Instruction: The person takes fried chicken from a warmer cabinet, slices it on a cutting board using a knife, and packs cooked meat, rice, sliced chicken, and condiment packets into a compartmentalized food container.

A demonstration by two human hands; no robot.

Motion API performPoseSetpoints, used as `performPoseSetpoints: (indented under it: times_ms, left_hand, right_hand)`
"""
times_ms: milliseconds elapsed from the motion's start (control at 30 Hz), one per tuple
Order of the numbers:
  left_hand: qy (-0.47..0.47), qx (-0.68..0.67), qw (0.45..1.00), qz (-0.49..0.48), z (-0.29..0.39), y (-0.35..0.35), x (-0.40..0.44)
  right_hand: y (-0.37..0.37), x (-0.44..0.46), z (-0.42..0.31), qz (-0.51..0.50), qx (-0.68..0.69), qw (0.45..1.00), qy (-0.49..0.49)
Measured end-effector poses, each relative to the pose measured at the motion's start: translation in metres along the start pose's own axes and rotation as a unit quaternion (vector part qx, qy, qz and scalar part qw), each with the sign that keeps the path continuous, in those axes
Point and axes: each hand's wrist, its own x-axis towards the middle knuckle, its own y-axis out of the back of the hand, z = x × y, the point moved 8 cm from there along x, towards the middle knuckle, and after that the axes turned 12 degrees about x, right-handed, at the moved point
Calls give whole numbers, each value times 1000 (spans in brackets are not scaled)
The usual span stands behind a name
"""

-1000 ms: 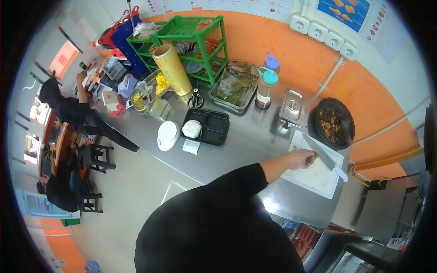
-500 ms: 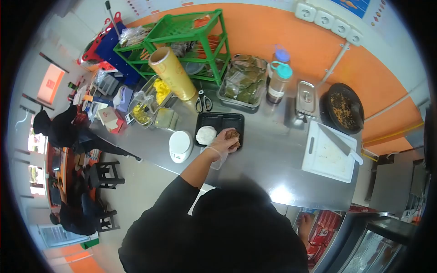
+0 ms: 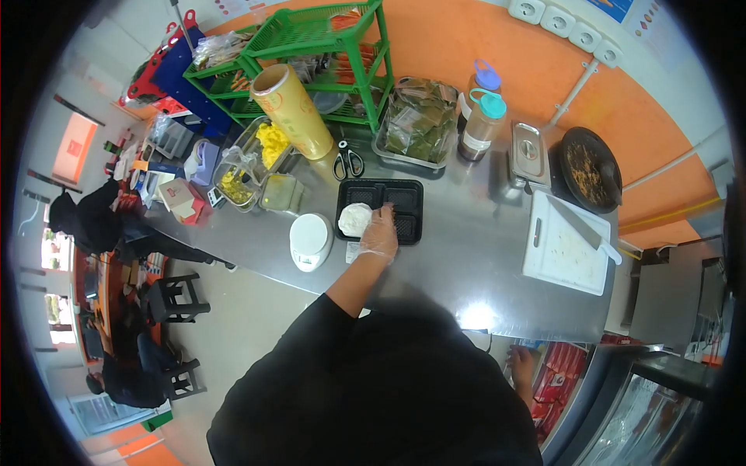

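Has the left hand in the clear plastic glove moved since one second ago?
Yes: the left hand moved leftward in view, from over the white rectangular cutting board to the black plastic compartment tray.

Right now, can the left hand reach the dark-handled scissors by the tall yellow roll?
Probably yes: the left hand is over the black rectangular tray, the scissors lie just beyond it, and nothing tall stands between. I can't tell whether the grip is free.
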Motion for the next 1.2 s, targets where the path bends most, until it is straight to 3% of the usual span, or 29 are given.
performPoseSetpoints:
  times_ms: [100,200,300,500,700,867,933,1200]
  left_hand:
    - [54,70,996,-9,4,-5,-2]
    - [44,142,987,58,7,-17,1]
    - [24,171,983,61,-2,-42,14]
    - [124,128,984,26,13,-14,4]
    - [70,-37,989,129,17,16,30]
    - [69,17,988,137,4,10,79]
    - [144,39,985,87,-7,-5,91]
    - [142,115,977,109,-3,-6,87]
  right_hand:
    - [3,0,7,1,-7,1000,-3]
    - [14,5,16,0,-35,999,6]
    - [18,6,17,-11,-13,1000,17]
    - [29,3,24,5,-11,1000,-13]
    - [39,0,27,21,-8,1000,-20]
    - [42,-3,27,25,13,1000,-7]
    - [44,-6,26,33,14,999,-6]
    - [49,-15,32,53,8,998,-13]
